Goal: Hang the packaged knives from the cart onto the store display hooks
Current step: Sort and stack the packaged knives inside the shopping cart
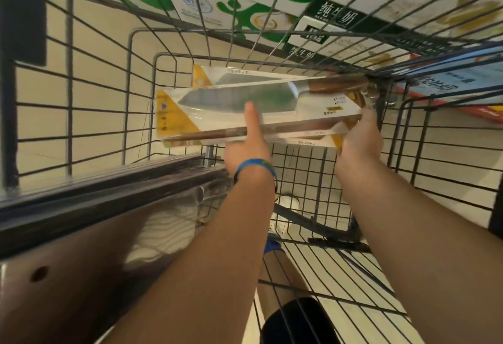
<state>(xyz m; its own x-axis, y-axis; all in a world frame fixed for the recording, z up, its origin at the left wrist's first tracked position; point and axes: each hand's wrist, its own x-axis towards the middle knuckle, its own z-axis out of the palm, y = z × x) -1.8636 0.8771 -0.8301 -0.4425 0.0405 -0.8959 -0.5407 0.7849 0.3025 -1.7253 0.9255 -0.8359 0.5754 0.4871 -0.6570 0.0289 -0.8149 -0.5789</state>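
Note:
Both hands hold a stack of packaged knives [217,104] inside the wire cart [81,114]. Each pack is a clear blister on a white and yellow card, showing a broad steel blade and a brown wooden handle. My left hand [249,142], with a blue wristband, grips the stack's near edge with the thumb lying on the top pack. My right hand [362,134] grips the right end near the handle. Another pack [231,75] sits behind the top one. No display hooks are in view.
The cart's wire walls surround the knives on all sides. Milk cartons [334,14] in white, green and black are stacked beyond the cart's far side. A dark handle bar [103,180] crosses at left. Pale floor tiles and a white shoe [285,207] show through the mesh.

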